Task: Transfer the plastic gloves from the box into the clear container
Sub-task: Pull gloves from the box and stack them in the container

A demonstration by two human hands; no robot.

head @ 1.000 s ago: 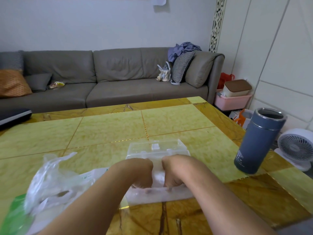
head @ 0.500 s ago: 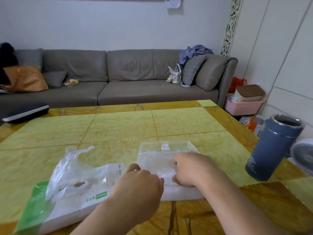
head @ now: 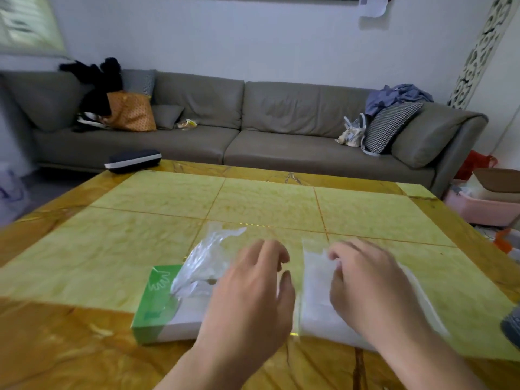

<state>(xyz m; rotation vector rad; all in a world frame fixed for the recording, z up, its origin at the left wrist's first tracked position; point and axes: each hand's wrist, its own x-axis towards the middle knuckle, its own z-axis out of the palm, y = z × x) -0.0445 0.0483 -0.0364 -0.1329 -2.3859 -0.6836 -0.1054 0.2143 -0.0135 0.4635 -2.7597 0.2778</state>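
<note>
The left hand (head: 250, 291) hovers over the right end of the box (head: 163, 305), fingers loosely spread and holding nothing; it looks set to take the next glove. The right hand (head: 368, 285) lies on the container (head: 315, 294), fingers lightly curled at its far edge. Whether they pinch anything I cannot tell, since the frame is blurred there; most likely the hand steadies the container or presses the gloves inside flat.

The box is green and white and lies flat on the table (head: 267, 204), just left of the container with a narrow gap between them, so each glove has only a short way to go. A crumpled glove (head: 205, 257) stands up out of the opening in the box's top, ready to be pulled. The container holds a whitish layer, probably gloves already moved over. More seem to be left in the box, so the task is under way, not finished.

Compared with half a second ago, the left hand has lifted from the box's near edge and opened, and the right hand has slid from the container's middle toward its far edge. A second ago both hands were pressed together inside the container. The view has swung left, so the blue flask (head: 512, 325) now shows only at the right edge.
</note>
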